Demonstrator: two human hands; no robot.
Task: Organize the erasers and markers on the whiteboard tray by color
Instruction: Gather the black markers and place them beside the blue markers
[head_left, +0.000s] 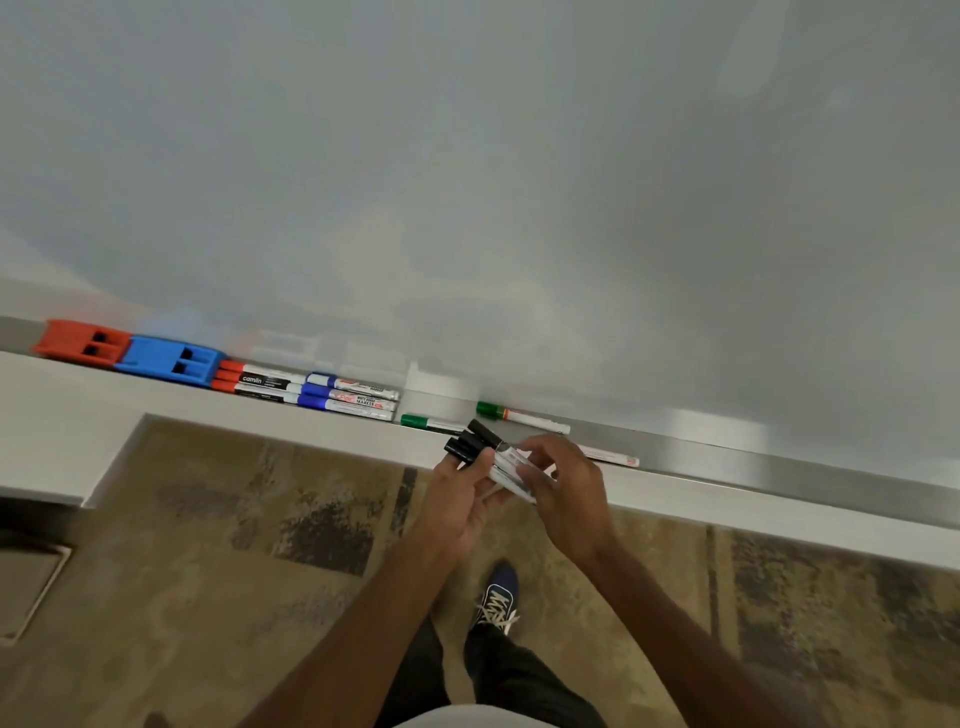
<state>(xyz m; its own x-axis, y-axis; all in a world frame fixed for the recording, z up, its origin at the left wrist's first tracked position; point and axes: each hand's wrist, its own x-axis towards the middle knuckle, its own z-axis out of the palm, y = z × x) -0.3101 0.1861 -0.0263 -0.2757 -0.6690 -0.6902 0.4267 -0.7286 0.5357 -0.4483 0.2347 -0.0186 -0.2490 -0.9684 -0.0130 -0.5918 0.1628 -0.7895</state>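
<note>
Whiteboard tray (779, 462): one long strip of brushed silver metal under the smooth grey-white whiteboard (467, 156), running from 9 o'clock to 3 o'clock.
Erasers: two blocks of moulded plastic with two dark slots each, one red eraser (78, 340) and one blue eraser (166, 358). They touch end to end at the 9 o'clock end of the tray.
Red-capped markers (260, 384): three round white barrels lying side by side, just at 3 o'clock of the blue eraser.
Blue-capped markers (348, 397): three of the same shape, at 3 o'clock of the red-capped ones.
Green-capped markers: two, lying apart. One green-capped marker (426, 422) is at 11 o'clock of the hands, and the other green-capped one (519, 415) is at 12 o'clock.
Black-capped markers (470, 444): three glossy black caps show, in a bundle held in front of the tray and not on it.
Left hand (460, 499): its fingers are curled around the bundle near the caps.
Right hand (566, 488): its fingers pinch the white barrels of the same bundle.
Loose white barrel (610, 457): one, on the tray at 2 o'clock of the right hand, its cap hidden.
Floor (234, 545): brown patterned carpet, with one navy laced shoe (498, 597) at 6 o'clock.
</note>
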